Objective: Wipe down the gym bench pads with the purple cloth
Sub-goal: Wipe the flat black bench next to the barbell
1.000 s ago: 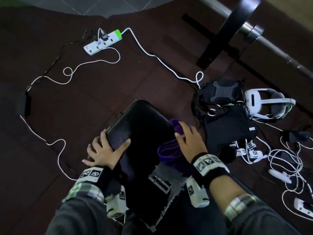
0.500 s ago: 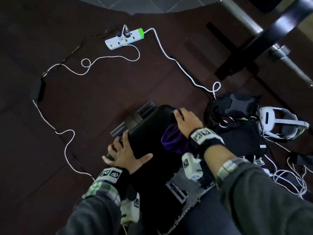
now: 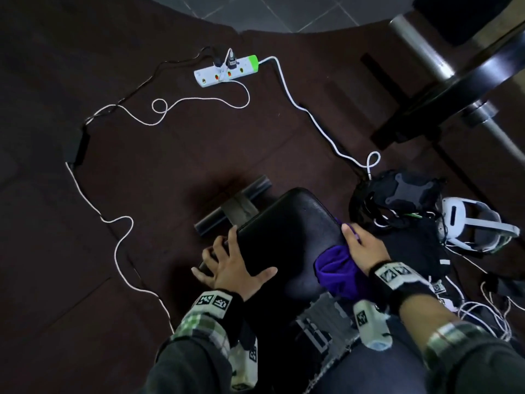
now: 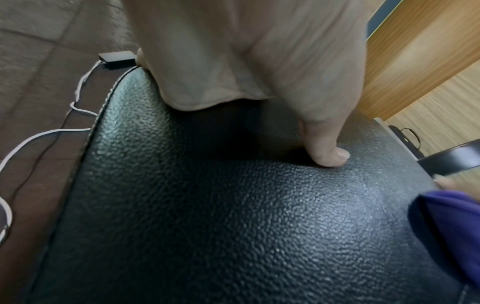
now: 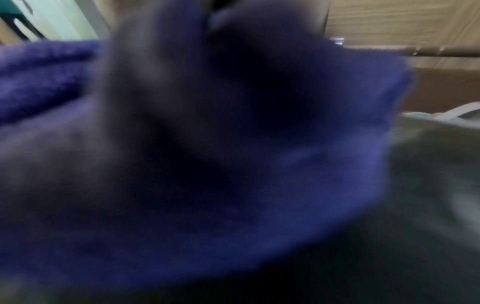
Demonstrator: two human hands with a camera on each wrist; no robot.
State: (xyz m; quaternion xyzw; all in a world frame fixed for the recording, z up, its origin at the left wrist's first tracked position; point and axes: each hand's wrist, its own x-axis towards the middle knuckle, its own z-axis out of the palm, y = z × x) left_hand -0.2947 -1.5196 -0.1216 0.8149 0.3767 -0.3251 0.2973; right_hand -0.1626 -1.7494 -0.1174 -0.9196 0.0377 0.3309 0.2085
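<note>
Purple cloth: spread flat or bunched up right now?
Bunched. In the head view the purple cloth sits in a crumpled mound under the right hand at the bench pad right edge; the left wrist view shows thick folds.

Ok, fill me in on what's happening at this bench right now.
A person is wiping a black bench pad. The right hand presses a purple cloth against the pad's right edge, while the left hand is spread over the pad's left edge, thumb on top, apparently steadying it. On the floor beside the bench lie a power strip, white cables and a white headset.
</note>
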